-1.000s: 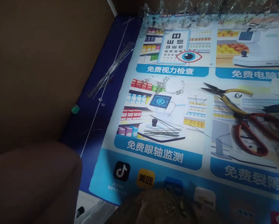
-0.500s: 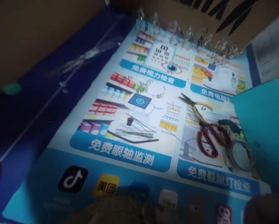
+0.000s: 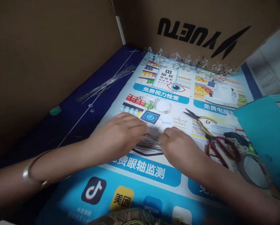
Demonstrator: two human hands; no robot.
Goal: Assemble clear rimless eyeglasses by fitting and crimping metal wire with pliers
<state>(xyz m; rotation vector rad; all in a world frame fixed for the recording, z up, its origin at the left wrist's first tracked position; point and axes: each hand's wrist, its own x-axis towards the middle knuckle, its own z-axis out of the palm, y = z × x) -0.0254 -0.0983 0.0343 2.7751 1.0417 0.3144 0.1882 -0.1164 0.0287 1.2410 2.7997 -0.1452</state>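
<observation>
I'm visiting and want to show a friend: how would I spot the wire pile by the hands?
Over the bright poster, find the left hand and right hand. The wire pile lies at the gap between them, just above a blue caption bar. Another wire bundle lies off to the left on a dark blue strip; only this pile sits by the hands.

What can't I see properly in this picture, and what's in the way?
All in the head view:
Left hand: its fingertips are blurred, so I can't tell if they pinch anything.
Right hand: its fingertips are curled and blurred too.
Wires: partly hidden by the hands.
Red handles: partly hidden by the right forearm.
Teal sheet: cut off by the right edge.
Back row's clear beads: too small to count.
</observation>
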